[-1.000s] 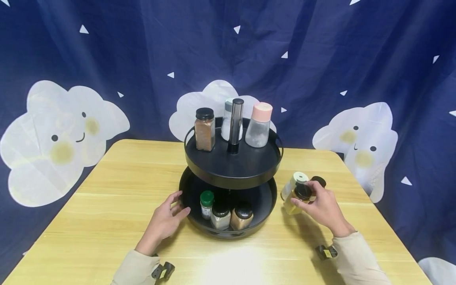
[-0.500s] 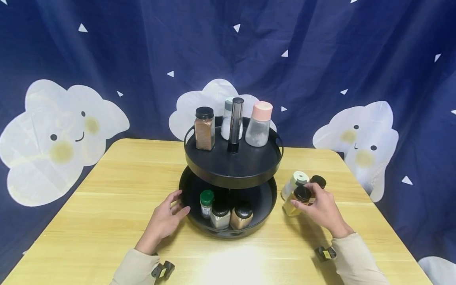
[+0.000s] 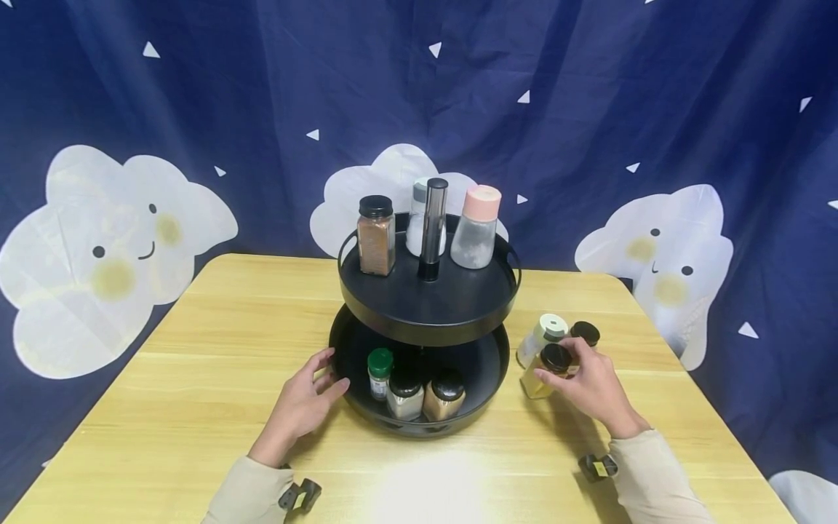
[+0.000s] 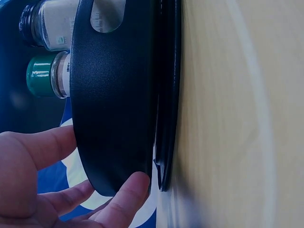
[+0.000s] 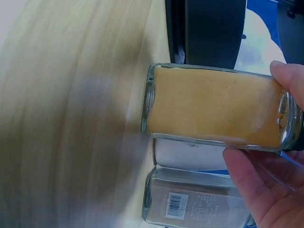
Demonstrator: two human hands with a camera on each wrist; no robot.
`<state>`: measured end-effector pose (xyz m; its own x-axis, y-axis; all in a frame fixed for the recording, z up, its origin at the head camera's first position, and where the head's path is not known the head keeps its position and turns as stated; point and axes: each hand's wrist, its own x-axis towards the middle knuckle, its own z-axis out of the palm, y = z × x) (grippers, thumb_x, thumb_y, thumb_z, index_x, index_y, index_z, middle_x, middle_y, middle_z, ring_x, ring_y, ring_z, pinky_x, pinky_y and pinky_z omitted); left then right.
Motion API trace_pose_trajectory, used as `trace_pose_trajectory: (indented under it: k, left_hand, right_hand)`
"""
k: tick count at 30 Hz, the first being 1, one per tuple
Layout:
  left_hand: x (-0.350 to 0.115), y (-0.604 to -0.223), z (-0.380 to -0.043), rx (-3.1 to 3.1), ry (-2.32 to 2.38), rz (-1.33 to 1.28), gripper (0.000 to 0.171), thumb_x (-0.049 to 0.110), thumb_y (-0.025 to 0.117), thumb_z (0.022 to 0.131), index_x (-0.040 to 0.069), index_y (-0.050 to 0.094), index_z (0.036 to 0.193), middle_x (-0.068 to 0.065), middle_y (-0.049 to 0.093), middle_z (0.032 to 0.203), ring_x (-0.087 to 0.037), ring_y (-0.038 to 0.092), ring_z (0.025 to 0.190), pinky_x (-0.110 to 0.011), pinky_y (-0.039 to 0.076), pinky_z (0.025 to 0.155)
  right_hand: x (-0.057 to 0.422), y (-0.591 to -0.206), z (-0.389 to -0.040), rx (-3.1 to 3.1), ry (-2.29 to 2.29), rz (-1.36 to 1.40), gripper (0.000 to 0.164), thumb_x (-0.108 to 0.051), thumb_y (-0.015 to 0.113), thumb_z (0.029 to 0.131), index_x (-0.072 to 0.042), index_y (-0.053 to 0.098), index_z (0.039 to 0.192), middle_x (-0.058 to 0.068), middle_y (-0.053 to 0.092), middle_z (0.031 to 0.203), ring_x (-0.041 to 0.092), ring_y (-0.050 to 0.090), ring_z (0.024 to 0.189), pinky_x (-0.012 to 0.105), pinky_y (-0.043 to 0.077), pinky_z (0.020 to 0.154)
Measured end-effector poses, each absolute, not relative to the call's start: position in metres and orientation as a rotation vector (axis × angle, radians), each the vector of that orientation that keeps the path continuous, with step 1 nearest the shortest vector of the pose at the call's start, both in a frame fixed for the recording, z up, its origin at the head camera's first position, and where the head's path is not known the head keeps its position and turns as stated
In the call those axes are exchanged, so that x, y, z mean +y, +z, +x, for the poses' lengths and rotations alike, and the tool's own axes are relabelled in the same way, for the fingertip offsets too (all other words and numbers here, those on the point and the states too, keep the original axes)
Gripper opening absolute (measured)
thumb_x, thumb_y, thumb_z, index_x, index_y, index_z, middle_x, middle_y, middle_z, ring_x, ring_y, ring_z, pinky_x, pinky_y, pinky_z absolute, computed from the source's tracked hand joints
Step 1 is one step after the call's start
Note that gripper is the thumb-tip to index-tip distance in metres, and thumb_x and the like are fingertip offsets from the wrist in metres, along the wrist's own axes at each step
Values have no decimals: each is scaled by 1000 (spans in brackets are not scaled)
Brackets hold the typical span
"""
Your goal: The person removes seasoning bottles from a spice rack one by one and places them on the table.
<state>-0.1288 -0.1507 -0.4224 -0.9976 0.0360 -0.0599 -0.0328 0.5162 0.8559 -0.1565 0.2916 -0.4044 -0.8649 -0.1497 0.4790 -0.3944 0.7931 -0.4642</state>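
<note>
In the head view, my left hand (image 3: 305, 400) touches the outer wall of the black two-tier turntable's lower tray (image 3: 419, 431) with extended fingers. That wall, with its cut-out handle, is close in the left wrist view. My right hand (image 3: 592, 382) pinches a square glass spice jar (image 5: 213, 107) near its black lid, thumb on one side and fingers on the other. The jar is upright and full of yellow-orange powder. Close behind it stand a pale-capped bottle (image 3: 546, 336) and another black-lidded jar (image 5: 197, 199), partly hidden by my hand.
The lower tray holds a green-capped jar (image 3: 380, 375) and two black-lidded jars at its front. On the upper tray (image 3: 432, 309), a brown-powder jar (image 3: 377, 240), a grey-capped bottle (image 3: 416, 225) and a pink-capped bottle (image 3: 476, 229) surround the central post (image 3: 434, 225). Everything stands on a wooden table (image 3: 229, 349).
The jar in my right hand has come down slightly toward the table's front, mostly in the first half second. My left hand stays at the tray.
</note>
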Motion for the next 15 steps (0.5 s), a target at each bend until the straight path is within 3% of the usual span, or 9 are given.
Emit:
trace_pose_trajectory:
  k: [15]
  left_hand:
    - [-151, -421, -129, 2662, 1514, -4, 64, 25, 62, 91, 12, 30, 145, -25, 35, 147, -36, 47, 124, -57, 34, 107]
  right_hand:
    - [291, -403, -156, -2585, 818, 390, 59, -27, 85, 69, 3, 53, 108, 27, 67, 93, 30, 66, 71, 44, 57, 58]
